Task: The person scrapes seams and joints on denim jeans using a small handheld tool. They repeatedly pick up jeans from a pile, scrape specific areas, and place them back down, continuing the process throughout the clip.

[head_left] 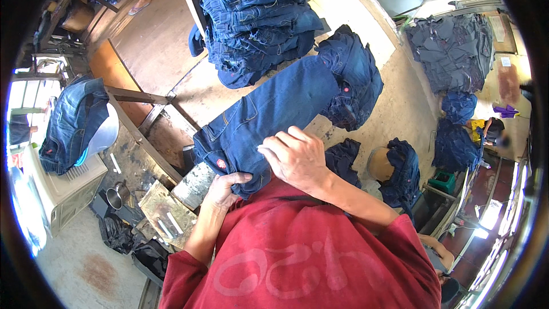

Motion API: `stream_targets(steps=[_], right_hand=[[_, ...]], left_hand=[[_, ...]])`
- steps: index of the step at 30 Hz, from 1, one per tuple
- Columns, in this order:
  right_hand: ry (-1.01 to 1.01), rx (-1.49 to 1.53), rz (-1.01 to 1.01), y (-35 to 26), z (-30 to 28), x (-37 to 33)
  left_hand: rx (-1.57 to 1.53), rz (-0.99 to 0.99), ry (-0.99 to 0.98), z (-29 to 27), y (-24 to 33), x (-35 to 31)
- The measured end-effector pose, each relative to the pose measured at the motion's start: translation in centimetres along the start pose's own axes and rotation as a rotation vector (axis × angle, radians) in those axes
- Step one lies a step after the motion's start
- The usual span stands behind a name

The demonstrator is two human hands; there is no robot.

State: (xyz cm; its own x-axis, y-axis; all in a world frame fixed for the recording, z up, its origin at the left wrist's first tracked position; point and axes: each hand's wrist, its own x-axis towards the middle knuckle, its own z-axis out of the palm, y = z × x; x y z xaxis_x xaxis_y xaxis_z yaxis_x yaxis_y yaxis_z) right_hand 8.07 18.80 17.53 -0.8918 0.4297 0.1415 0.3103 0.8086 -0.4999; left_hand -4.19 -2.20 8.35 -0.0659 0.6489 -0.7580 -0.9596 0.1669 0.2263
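Observation:
A pair of dark blue jeans (274,103) stretches before me, its waist end near my body and its legs reaching to the upper right. My left hand (224,190) grips the waist end, thumb on top, beside a small red patch. Just over the near side of the jeans is my right hand (300,159), its fingers curled in. Whatever those fingers may hold is hidden. Against the far end of the jeans lies a crumpled heap of denim (353,77).
Ahead rises a tall stack of folded jeans (257,17) beside a wooden post. More jeans (74,120) hang over a white casing at left. A metal cup (118,193) stands on the worn bench. Grey garments (452,51) are piled at right. Other people are partly visible.

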Motion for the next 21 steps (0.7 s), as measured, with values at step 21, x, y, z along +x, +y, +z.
stream_targets(steps=[21], right_hand=[[-0.081,-0.11,-0.384,3.5,-0.7,2.3]], left_hand=[[-0.044,-0.028,-0.082,-0.2,0.2,0.1]])
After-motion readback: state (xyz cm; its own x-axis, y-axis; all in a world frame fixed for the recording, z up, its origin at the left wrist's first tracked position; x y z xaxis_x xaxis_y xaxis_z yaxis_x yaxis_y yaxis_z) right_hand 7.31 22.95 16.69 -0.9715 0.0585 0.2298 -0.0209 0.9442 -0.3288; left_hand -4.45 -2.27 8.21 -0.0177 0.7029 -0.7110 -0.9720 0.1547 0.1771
